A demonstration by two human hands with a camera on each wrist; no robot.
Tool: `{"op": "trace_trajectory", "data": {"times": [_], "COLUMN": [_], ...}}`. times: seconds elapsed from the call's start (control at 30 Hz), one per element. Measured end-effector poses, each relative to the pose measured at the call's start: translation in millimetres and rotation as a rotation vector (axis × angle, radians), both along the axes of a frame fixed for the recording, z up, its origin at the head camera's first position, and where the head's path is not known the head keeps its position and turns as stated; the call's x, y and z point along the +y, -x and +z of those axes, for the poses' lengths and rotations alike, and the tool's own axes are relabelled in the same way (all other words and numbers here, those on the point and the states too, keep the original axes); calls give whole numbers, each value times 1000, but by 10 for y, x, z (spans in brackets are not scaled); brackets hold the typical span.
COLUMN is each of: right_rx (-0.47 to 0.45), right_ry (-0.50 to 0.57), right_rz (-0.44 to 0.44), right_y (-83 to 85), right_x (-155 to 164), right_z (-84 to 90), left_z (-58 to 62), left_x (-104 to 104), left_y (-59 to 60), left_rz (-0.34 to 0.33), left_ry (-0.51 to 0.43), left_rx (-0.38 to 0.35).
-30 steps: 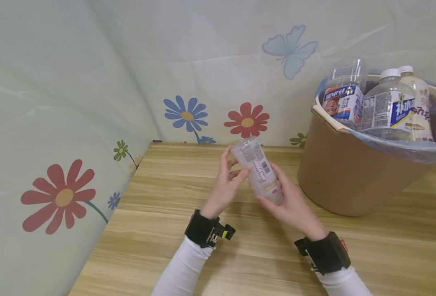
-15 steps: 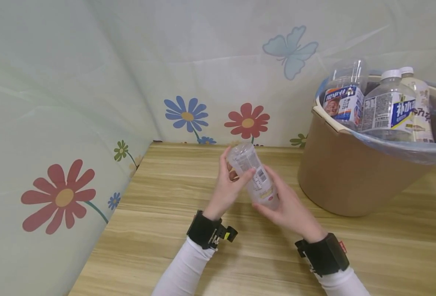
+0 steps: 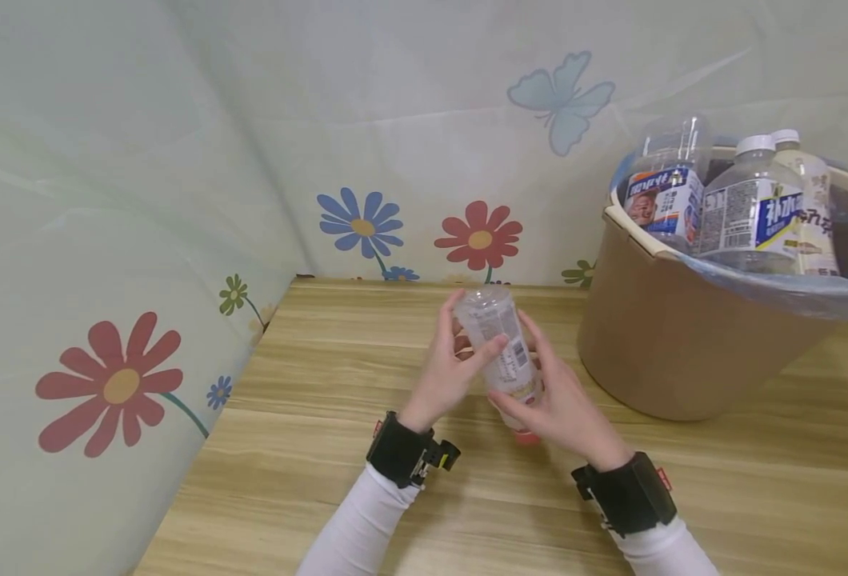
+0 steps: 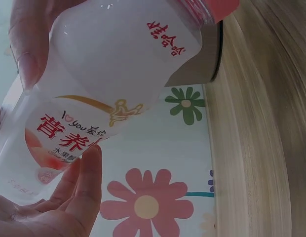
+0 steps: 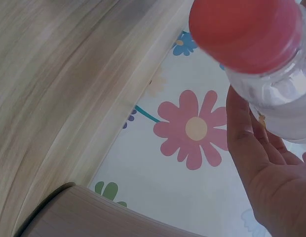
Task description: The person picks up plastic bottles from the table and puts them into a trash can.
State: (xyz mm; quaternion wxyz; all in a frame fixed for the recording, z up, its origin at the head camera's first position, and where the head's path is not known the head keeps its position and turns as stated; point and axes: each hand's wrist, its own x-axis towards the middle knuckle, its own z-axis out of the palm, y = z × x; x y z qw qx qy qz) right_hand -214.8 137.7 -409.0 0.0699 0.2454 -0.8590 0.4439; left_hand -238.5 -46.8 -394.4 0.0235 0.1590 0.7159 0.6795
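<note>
Both hands grip a translucent plastic drink bottle (image 3: 499,332), tilted with its base up and away and its pinkish-red cap (image 3: 527,438) toward me. Near the base end, the left hand (image 3: 447,372) has its thumb across the label and its fingers behind. The right hand (image 3: 564,408) wraps the shoulder end, thumb on the near side. Red Chinese lettering and a peach picture show on the bottle (image 4: 113,64) in the left wrist view. In the right wrist view the red cap (image 5: 247,34) is close to the camera, screwed on the neck.
To the right stands a brown bin (image 3: 654,336) lined with a blue bag (image 3: 770,280). Several bottles stick out of its top, among them a white-capped clear bottle (image 3: 748,208). Behind the wooden table (image 3: 323,368) hangs a flower-printed cloth (image 3: 395,96).
The bottle has turned in the hands and its base has swung toward me, so the red cap now shows below the right hand. Both hands stay on it.
</note>
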Motion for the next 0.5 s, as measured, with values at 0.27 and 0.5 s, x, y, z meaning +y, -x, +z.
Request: {"op": "trace_trajectory", "data": {"times": [0.27, 0.5], "right_rx": [10, 48], "right_ry": [44, 102], "right_rz": [1, -114], "right_y": [17, 10], "right_x": [11, 70], "right_z": [-14, 41], "left_z": [-14, 12], "left_x": [-11, -30], "left_y": [-1, -22], "left_rz": [20, 79], "left_ry": [63, 150], "left_rx": [86, 173]}}
